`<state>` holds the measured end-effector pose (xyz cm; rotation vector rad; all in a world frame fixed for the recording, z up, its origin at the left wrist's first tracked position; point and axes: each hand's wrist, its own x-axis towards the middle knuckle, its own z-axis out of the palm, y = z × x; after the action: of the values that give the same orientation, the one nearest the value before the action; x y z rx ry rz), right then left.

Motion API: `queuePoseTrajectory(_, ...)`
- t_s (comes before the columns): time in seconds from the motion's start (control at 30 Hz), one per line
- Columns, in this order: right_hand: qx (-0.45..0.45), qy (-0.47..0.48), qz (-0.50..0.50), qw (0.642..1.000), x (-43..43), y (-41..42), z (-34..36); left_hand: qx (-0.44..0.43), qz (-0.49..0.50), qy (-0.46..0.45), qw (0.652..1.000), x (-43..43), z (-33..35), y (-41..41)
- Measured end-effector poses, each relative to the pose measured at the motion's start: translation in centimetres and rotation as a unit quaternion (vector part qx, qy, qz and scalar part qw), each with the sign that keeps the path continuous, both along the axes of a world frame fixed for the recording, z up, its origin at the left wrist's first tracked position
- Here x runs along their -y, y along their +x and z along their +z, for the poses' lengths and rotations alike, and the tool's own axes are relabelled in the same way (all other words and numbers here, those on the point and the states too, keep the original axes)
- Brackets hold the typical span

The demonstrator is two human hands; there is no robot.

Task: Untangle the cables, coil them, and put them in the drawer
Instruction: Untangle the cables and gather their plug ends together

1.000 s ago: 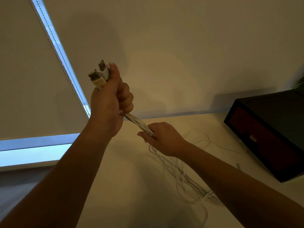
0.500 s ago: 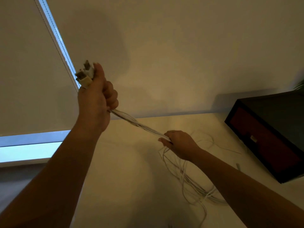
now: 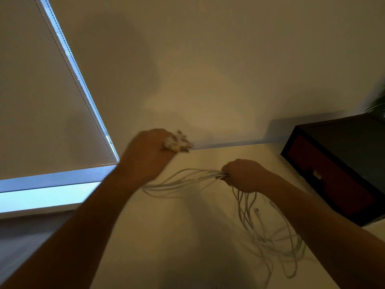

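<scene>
Coiling | left hand (image 3: 149, 152) fists white plug ends (image 3: 178, 142) | right hand (image 3: 245, 175) clutches thin white cables (image 3: 195, 176) near dark rectangular drawer box (image 3: 333, 176) | keep loops even, untwisted

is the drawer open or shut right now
Shut: the drawer has its red front flush inside the dark cabinet frame, with no gap showing.

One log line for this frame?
left grip: holds plug ends | right grip: holds white cables | slack: loose on table | drawer: closed
</scene>
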<state>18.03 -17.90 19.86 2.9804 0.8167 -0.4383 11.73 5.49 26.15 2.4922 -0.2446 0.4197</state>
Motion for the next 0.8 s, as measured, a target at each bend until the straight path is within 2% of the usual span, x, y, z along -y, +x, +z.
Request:
queuePoseTrajectory(0.03,0.001,0.011,0.010,1.000,-0.5,-0.3,1.0,-0.019,-0.034,0.035,0.999,1.0,-0.8,0.1)
queuePoseTrajectory(0.17,-0.003,0.046,0.012,0.999,-1.9,-0.9,3.8,-0.121,-0.117,0.036,0.985,4.8,-3.5,0.3)
queuePoseTrajectory(0.33,0.001,0.105,0.000,0.994,-1.1,-0.9,4.5,-0.149,-0.121,0.066,0.979,4.2,-4.1,1.5)
queuePoseTrajectory(0.57,0.010,0.186,-0.030,0.982,1.2,0.1,3.5,-0.075,-0.082,-0.064,0.992,2.0,-1.2,1.6)
queuePoseTrajectory(0.67,0.037,0.170,-0.057,0.983,2.3,0.9,3.4,-0.013,-0.044,-0.129,0.991,1.4,-0.1,1.4)
queuePoseTrajectory(0.8,0.045,0.146,-0.140,0.978,5.4,2.0,1.7,0.046,0.023,-0.226,0.973,-0.5,2.2,1.6)
